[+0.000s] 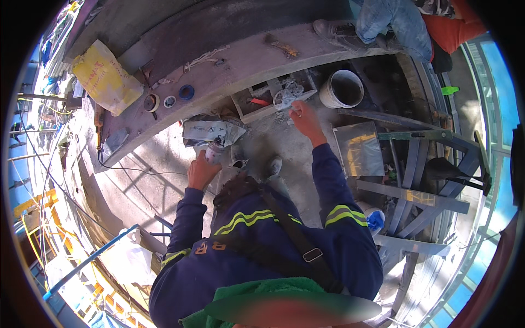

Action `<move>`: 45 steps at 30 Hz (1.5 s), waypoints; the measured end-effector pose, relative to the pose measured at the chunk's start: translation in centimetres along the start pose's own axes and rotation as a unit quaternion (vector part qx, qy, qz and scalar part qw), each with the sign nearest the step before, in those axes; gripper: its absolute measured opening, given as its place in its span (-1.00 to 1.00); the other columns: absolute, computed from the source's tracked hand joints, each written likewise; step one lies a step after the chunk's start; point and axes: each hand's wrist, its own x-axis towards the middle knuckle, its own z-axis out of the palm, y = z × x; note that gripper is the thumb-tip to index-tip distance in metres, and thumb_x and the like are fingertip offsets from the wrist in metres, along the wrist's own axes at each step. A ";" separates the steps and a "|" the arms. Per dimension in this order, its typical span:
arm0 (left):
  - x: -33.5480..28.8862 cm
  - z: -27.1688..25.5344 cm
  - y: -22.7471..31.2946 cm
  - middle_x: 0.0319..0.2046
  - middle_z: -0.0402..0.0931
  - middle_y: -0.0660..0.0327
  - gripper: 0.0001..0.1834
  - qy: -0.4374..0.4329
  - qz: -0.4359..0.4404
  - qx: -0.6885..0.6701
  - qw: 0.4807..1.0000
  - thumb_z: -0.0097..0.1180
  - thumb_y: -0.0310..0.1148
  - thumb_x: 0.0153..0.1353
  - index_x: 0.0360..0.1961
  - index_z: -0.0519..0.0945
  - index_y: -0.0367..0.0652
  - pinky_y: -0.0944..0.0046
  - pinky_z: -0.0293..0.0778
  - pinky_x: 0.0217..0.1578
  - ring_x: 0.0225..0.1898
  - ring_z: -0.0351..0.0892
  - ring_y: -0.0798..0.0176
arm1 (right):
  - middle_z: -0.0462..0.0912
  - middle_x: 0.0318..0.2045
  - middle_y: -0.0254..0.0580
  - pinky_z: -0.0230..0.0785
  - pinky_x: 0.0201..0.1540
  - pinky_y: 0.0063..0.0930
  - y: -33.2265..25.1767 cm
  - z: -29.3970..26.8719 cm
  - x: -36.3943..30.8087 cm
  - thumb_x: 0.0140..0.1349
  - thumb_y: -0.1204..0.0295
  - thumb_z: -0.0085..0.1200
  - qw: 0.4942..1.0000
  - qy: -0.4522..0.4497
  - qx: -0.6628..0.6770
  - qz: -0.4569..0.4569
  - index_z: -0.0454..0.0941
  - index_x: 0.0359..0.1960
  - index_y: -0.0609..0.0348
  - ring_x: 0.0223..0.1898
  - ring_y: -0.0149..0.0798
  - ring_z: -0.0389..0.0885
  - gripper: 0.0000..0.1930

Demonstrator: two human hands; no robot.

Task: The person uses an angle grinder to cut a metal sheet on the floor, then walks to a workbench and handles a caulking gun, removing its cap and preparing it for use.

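My left hand is closed around a small clear container with something pinkish on or in it. Just beyond that container lies a crumpled grey-and-white paper sack. Farther out on the right, my right hand has its fingers curled together; what they pinch, if anything, is too small to make out. Near those fingertips, crumpled clear plastic rests on a divided wooden tray, which also holds a red piece.
A white bucket stands right of the tray. Tape rolls and a yellow sack lie on the concrete ledge. Steel frames and a flat panel crowd the right. Another person's legs show at the far right.
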 end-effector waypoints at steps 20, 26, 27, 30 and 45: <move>6.7 -0.3 0.3 -0.19 0.76 -0.27 -0.25 0.059 -0.072 -0.135 0.986 0.43 0.04 0.02 0.16 0.59 -0.21 -0.26 0.63 -0.04 -0.09 0.76 -0.39 | 0.71 0.04 0.18 0.53 0.03 0.12 -2.6 2.8 26.5 0.59 0.07 0.00 0.977 -0.018 -0.208 -0.038 0.57 0.19 0.12 0.02 0.27 0.70 -0.58; 11.2 0.4 4.4 -0.12 0.75 -0.29 -0.25 0.095 -0.059 -0.145 0.983 0.46 0.03 0.01 0.15 0.60 -0.24 -0.23 0.62 -0.02 -0.04 0.75 -0.39 | 0.78 -0.23 0.06 0.55 -0.20 -0.07 -8.5 0.8 9.9 0.55 0.11 0.15 0.973 -0.192 -0.033 -0.126 0.58 0.12 0.15 -0.20 0.20 0.77 -0.63; 11.9 0.4 5.1 -0.12 0.75 -0.29 -0.25 0.092 -0.054 -0.155 0.982 0.46 0.02 0.01 0.14 0.60 -0.24 -0.23 0.62 -0.01 -0.03 0.75 -0.39 | 0.79 -0.18 0.02 0.57 -0.20 -0.14 -9.2 0.5 8.8 0.52 0.18 0.22 0.961 -0.206 -0.032 -0.180 0.61 0.11 0.12 -0.19 0.13 0.79 -0.68; 13.3 0.5 7.1 -0.11 0.75 -0.26 -0.28 0.088 -0.024 -0.173 0.981 0.47 0.00 0.01 0.11 0.61 -0.25 -0.22 0.61 0.00 -0.02 0.75 -0.38 | 0.80 -0.14 -0.02 0.60 -0.19 -0.03 -10.3 -0.5 7.9 0.51 0.13 0.22 0.955 -0.178 -0.030 -0.237 0.61 0.13 0.08 -0.18 0.16 0.78 -0.65; 13.2 -0.9 10.5 -0.06 0.76 -0.23 -0.18 0.044 -0.015 -0.188 0.981 0.49 0.01 -0.03 0.23 0.60 -0.25 -0.16 0.60 0.05 0.01 0.76 -0.32 | 0.74 -0.23 -0.17 0.56 -0.27 -0.01 -12.0 -4.4 14.8 0.43 0.15 0.26 0.893 -0.274 -0.096 -0.344 0.64 0.08 -0.14 -0.25 0.09 0.76 -0.73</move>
